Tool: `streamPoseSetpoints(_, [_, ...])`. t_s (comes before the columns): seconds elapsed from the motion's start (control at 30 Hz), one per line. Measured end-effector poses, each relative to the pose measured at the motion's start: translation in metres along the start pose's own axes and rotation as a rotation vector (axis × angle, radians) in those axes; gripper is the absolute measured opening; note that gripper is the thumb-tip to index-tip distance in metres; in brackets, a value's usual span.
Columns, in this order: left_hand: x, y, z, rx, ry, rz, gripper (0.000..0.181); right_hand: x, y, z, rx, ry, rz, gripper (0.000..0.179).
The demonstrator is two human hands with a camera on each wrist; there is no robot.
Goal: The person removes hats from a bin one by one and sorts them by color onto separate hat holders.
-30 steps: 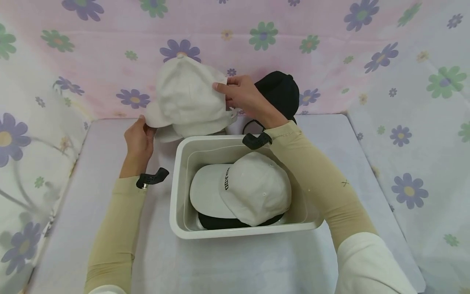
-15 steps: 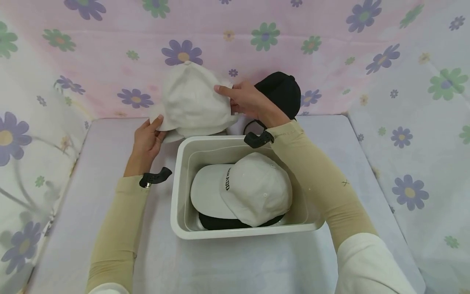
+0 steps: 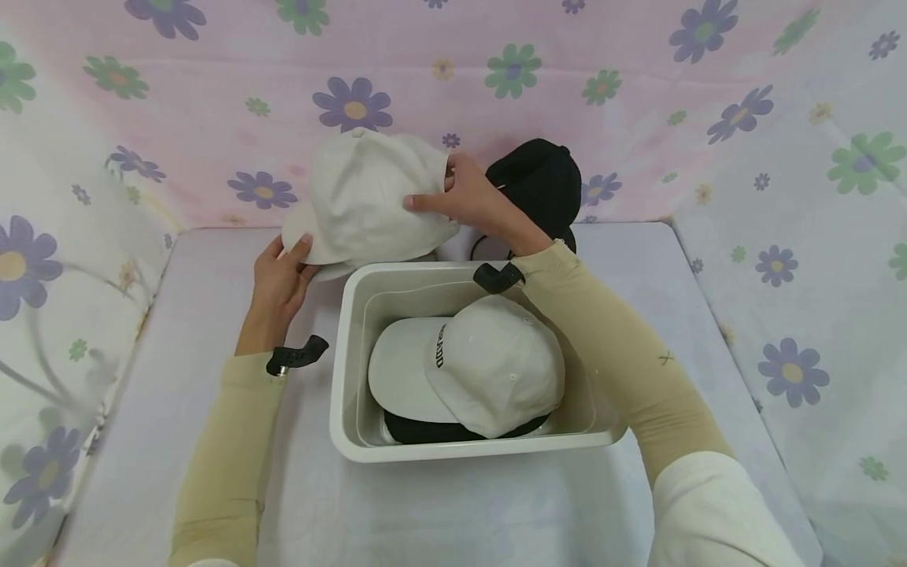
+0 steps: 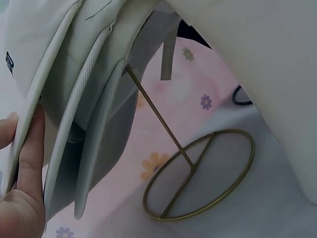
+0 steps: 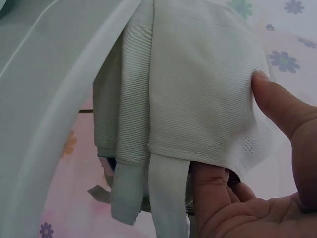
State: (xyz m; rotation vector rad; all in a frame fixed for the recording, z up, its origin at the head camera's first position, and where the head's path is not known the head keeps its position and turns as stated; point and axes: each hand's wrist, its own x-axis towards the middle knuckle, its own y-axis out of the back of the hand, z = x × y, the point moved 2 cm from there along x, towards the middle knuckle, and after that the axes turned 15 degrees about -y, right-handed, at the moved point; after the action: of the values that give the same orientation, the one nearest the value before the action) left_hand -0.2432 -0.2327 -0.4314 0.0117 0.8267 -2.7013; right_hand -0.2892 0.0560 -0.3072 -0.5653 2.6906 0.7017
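- While the cap (image 3: 383, 193) sits outermost over the inner caps (image 4: 101, 119) on a thin stand (image 4: 160, 116), just behind the bin (image 3: 468, 453) and left of the black cap (image 3: 542, 185), I have both hands on it;
- my left hand (image 3: 279, 279) pinches the brim (image 3: 303, 223), one finger tucked into the gap before the next brim; my right hand (image 3: 478, 201) pinches the crown's back edge, thumb on the cloth, fingers underneath beside the strap (image 5: 168, 191);
- to handle it well, I would keep both pinches on this one layer, guide front and back together so the crown stays level, and press gently so the cloth keeps its shape;
- I would keep fingertips off the inner caps; a tug there could, I judge, tip the stand; the strap might snag too;
- compared with the earliest frame, the crown's top sits lower, my left hand grips farther in over the brim instead of at its outer tip, and my right thumb lies lower on the cloth; the bin and its white cap (image 3: 506, 362) look unchanged.
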Motion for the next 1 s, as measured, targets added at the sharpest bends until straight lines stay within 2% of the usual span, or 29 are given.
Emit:
streamPoseSetpoints(0.2, [-0.001, 0.009, -0.003, 0.043, -0.005, -0.063, 0.074, -0.001, -0.002, 0.005, -0.149, -0.024, 0.052, 0.065])
streamPoseSetpoints(0.53, [0.003, 0.019, -0.015, 0.063, 0.041, -0.103, 0.070, 0.003, -0.008, 0.010, -0.212, -0.029, 0.036, 0.082])
streamPoseSetpoints(0.8, [0.000, 0.022, -0.013, 0.194, 0.083, -0.135, 0.078, 0.000, -0.010, 0.010, -0.265, -0.023, 0.033, 0.078])
streamPoseSetpoints(1.0, [0.003, 0.019, -0.008, 0.214, 0.079, -0.078, 0.066, 0.004, -0.008, 0.016, -0.232, -0.011, 0.009, 0.074])
